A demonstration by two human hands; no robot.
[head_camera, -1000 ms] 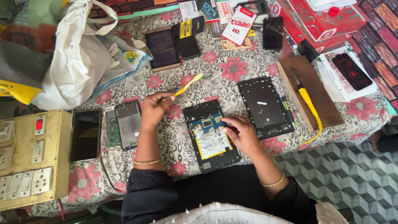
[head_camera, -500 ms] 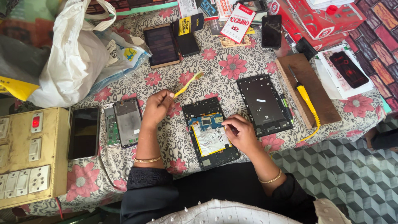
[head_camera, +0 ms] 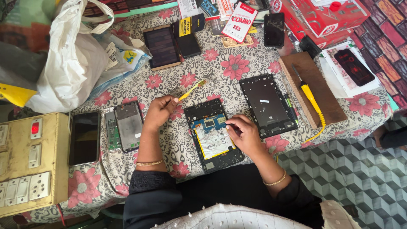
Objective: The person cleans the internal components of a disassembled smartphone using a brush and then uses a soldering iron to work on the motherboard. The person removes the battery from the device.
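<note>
Here, left hand (head_camera: 159, 112) grip clamped on yellow toothbrush (head_camera: 191, 90), opened tablet (head_camera: 213, 135) beside (right).

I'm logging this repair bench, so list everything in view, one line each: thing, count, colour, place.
opened tablet: 1, black with blue board, table centre, under right hand
tablet back frame: 1, black, right of opened tablet
yellow brush: 1, yellow, in left hand
screwdriver: 1, yellow handle, on wooden board
wooden board: 1, brown, right side
opened phone: 1, grey, left of left hand
dark phone: 1, black, beside switch box
switch box: 1, yellowed, far left
plastic bag: 1, white, upper left
red boxes: several, top right
tablecloth: 1, floral, over table
left hand: holds the brush
right hand: fingertips on opened tablet
</note>
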